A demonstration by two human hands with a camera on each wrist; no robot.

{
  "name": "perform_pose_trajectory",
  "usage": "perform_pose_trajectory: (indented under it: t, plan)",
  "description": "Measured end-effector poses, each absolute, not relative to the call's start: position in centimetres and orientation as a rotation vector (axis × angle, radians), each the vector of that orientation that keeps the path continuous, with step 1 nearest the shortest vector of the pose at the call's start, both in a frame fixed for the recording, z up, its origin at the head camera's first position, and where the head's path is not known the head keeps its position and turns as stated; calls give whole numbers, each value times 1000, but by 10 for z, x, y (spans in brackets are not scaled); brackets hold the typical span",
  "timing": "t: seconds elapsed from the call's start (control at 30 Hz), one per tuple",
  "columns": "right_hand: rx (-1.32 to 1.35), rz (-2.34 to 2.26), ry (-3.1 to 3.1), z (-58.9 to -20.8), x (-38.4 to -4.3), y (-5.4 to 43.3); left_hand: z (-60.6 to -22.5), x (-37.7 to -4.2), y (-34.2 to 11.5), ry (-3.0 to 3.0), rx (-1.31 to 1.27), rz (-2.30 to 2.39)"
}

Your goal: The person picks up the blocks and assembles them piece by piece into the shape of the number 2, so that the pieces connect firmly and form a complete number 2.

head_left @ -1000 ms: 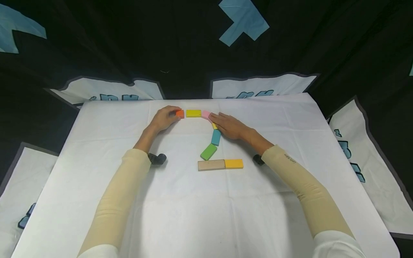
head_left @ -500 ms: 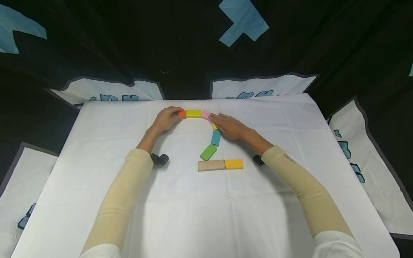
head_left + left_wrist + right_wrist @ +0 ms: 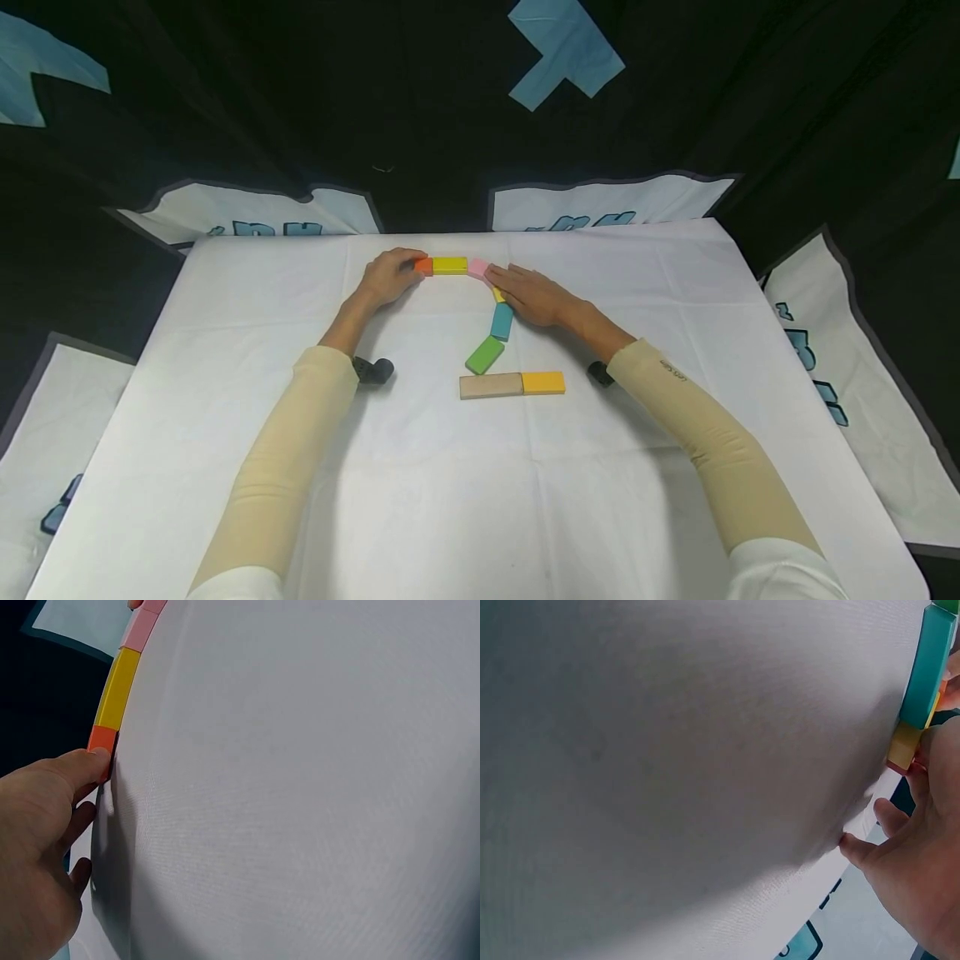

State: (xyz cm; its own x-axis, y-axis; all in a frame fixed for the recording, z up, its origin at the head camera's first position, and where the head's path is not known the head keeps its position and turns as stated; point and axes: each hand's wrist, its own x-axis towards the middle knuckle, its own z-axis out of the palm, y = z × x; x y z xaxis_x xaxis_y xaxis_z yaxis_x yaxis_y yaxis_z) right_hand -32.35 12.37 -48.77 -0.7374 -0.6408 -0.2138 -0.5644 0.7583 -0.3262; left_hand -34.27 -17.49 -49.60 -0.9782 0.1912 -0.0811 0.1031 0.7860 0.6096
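Observation:
My left hand (image 3: 387, 277) pinches an orange block (image 3: 102, 739) between thumb and fingers at the left end of a curved row. The block's end touches a yellow block (image 3: 450, 266). A pink block (image 3: 477, 267) follows, angled downward. My right hand (image 3: 534, 294) lies over the bend with its fingers fairly straight, touching the pink block. It partly covers a smaller yellow-orange block (image 3: 905, 744). Below the bend come a teal block (image 3: 502, 321) and a green block (image 3: 485, 354), each tilted differently. In the left wrist view, the thumb presses the orange block's near side.
Below the green block lie a plain wooden block (image 3: 491, 385) and an orange-yellow block (image 3: 543, 382), end to end. Everything rests on a white cloth-covered table (image 3: 450, 517). Dark curtains (image 3: 300, 100) hang beyond the far edge.
My left hand has slid the orange block right, so its gap to the yellow block has closed; over the last half second it holds still. The right hand has stayed in place.

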Motion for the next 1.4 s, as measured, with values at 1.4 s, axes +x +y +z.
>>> perform_pose_trajectory:
  t: [1.4]
  plan:
    - [-928, -407, 2624, -490, -324, 123, -495, -342, -169, 2846, 163, 895]
